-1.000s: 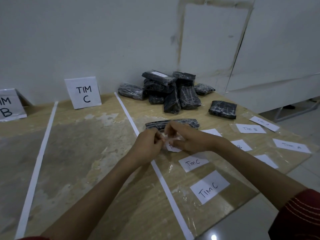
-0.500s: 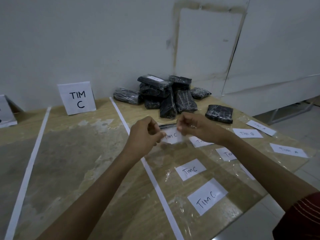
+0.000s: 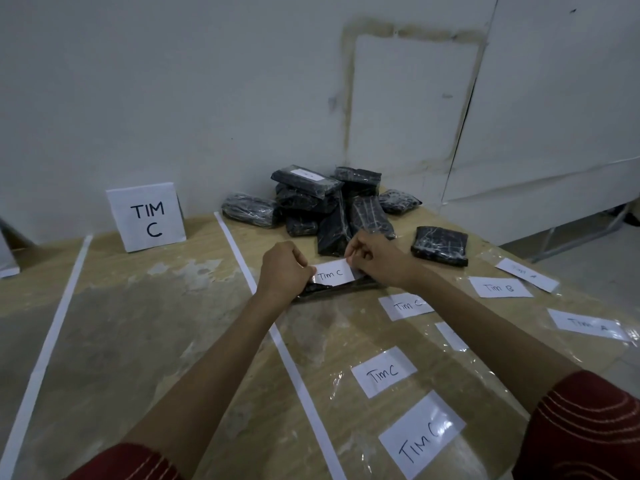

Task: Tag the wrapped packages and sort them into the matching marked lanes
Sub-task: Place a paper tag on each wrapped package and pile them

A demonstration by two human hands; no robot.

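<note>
A white paper tag reading "Tim C" (image 3: 331, 273) is stretched between my two hands, just above a flat black wrapped package (image 3: 343, 288) lying on the table. My left hand (image 3: 282, 268) pinches the tag's left end and my right hand (image 3: 375, 256) pinches its right end. Whether the tag touches the package I cannot tell. Behind them a pile of black wrapped packages (image 3: 322, 206) sits against the wall; one on top carries a white tag. A single package (image 3: 440, 245) lies apart to the right. The standing "TIM C" lane sign (image 3: 147, 216) is at the back left.
White tape strips (image 3: 287, 362) (image 3: 48, 341) mark the lanes on the worn wooden table. Loose tags under clear film lie on the right: "Tim C" tags (image 3: 382, 371) (image 3: 420, 436) (image 3: 405, 305), a "Tim B" tag (image 3: 498, 288), and "Tim A" tags (image 3: 587, 323). The table's right edge drops to the floor.
My hands lifted the "Tim C" tag off the table, pulled it taut between them, then carried it forward and down over the flat black package.
</note>
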